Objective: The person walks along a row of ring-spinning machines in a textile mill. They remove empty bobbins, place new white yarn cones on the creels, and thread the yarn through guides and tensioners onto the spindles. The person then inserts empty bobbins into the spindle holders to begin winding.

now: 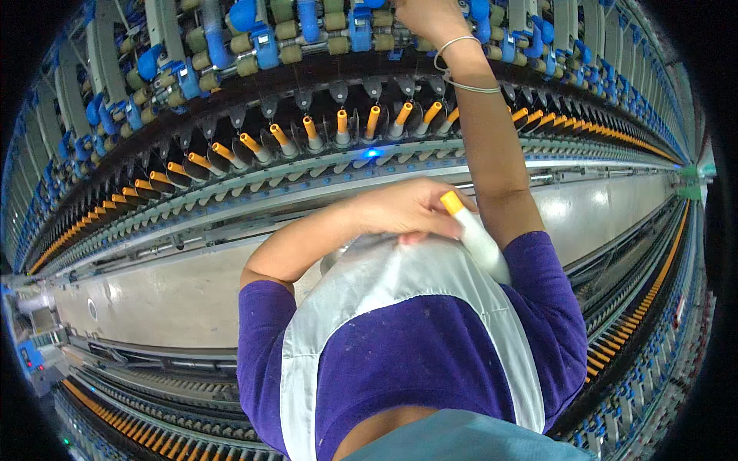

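Note:
My left hand (419, 209) is bent in front of the white apron (369, 265), its fingers closed around the upper part of a yarn bobbin (478, 242). The bobbin is wound with white yarn, has a yellow top and leans against the apron's right side. My right hand (432, 19) reaches up to the blue and olive rollers of the spinning frame, at the upper edge of the picture. Its fingertips are cut off or hidden there, so what they touch does not show. Below that arm runs a row of orange-topped spindle tubes (342, 121).
A metal rail (307, 165) with a lit blue lamp (373, 153) runs below the spindles. A second machine with another row of orange tubes (626, 326) stands behind me. A pale floor aisle (154, 303) lies between the machines.

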The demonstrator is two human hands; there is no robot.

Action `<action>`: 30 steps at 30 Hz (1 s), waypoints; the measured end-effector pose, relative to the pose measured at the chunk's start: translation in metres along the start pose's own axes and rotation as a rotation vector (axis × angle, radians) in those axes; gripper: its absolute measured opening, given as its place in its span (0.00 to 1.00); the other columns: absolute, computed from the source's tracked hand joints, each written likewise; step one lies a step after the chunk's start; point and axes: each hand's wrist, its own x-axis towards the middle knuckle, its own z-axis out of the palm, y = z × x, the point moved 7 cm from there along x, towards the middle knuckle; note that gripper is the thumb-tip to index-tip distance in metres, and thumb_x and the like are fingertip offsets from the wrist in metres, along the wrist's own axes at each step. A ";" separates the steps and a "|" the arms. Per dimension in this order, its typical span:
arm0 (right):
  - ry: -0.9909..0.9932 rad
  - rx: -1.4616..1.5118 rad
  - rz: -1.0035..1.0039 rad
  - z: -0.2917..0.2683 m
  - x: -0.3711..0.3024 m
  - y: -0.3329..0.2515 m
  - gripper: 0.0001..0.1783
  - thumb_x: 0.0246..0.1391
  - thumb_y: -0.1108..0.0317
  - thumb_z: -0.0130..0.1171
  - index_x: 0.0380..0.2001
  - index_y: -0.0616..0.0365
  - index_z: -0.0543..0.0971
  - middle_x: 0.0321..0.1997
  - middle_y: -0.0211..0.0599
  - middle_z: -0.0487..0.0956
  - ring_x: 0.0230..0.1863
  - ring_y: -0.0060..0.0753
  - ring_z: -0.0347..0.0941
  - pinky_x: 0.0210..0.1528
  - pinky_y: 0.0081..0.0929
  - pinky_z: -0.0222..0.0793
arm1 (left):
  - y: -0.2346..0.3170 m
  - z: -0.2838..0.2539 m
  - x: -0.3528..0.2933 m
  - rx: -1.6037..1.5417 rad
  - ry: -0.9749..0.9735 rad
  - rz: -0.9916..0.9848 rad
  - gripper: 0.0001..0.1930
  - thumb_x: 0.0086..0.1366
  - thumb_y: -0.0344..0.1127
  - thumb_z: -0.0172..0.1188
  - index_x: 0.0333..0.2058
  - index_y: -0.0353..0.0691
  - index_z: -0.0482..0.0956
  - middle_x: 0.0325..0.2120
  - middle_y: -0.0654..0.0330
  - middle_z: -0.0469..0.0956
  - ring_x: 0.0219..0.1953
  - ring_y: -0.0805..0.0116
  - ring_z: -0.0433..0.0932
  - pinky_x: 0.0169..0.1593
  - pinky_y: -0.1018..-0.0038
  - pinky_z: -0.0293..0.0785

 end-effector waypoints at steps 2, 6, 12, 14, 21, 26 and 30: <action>0.123 0.069 -0.038 -0.015 0.001 -0.006 0.05 0.45 0.75 0.57 0.21 0.67 0.76 0.30 0.53 0.73 0.39 0.55 0.67 0.43 0.46 0.67 | -0.002 0.013 0.008 -0.076 -0.059 -0.039 0.17 0.62 0.31 0.59 0.48 0.30 0.75 0.23 0.63 0.76 0.14 0.84 0.64 0.16 0.84 0.59; 0.402 0.365 -0.089 -0.050 -0.041 -0.004 0.06 0.58 0.73 0.53 0.33 0.66 0.72 0.37 0.49 0.68 0.35 0.51 0.65 0.38 0.45 0.67 | -0.046 -0.014 0.026 -0.095 -0.109 -0.034 0.09 0.63 0.31 0.58 0.31 0.29 0.80 0.18 0.62 0.74 0.13 0.82 0.63 0.16 0.82 0.56; -0.511 0.209 0.318 -0.050 -0.236 0.040 0.18 0.46 0.68 0.60 0.42 0.61 0.76 0.43 0.43 0.77 0.50 0.45 0.72 0.48 0.41 0.72 | -0.158 -0.065 0.096 -0.703 -0.113 0.012 0.04 0.63 0.29 0.56 0.33 0.34 0.74 0.27 0.62 0.70 0.29 0.73 0.69 0.33 0.79 0.66; -0.553 0.498 0.401 -0.066 -0.319 0.034 0.29 0.45 0.65 0.65 0.52 0.62 0.73 0.53 0.50 0.74 0.58 0.48 0.69 0.58 0.42 0.67 | -0.175 -0.045 0.143 -0.854 -0.211 0.047 0.06 0.65 0.30 0.55 0.37 0.33 0.75 0.40 0.57 0.75 0.46 0.64 0.73 0.55 0.69 0.66; 0.301 0.050 1.438 -0.182 -0.601 0.111 0.27 0.63 0.46 0.45 0.32 0.58 0.83 0.21 0.44 0.78 0.24 0.39 0.74 0.32 0.36 0.70 | -0.204 0.111 0.346 -1.188 -0.329 -0.293 0.11 0.70 0.30 0.46 0.30 0.32 0.73 0.61 0.44 0.61 0.69 0.49 0.51 0.70 0.47 0.44; 0.669 0.095 1.753 -0.267 -0.767 0.098 0.33 0.64 0.45 0.41 0.14 0.57 0.74 0.14 0.36 0.69 0.18 0.34 0.65 0.26 0.31 0.64 | -0.265 0.277 0.470 -0.703 -0.759 -0.715 0.11 0.72 0.34 0.47 0.33 0.34 0.71 0.17 0.70 0.58 0.17 0.79 0.55 0.27 0.79 0.65; 1.445 0.285 1.765 -0.327 -0.847 0.019 0.23 0.66 0.51 0.44 0.29 0.58 0.79 0.20 0.32 0.75 0.22 0.27 0.67 0.29 0.28 0.67 | -0.367 0.306 0.541 0.600 -0.495 -0.201 0.16 0.70 0.45 0.51 0.46 0.39 0.74 0.27 0.62 0.75 0.29 0.73 0.72 0.39 0.76 0.69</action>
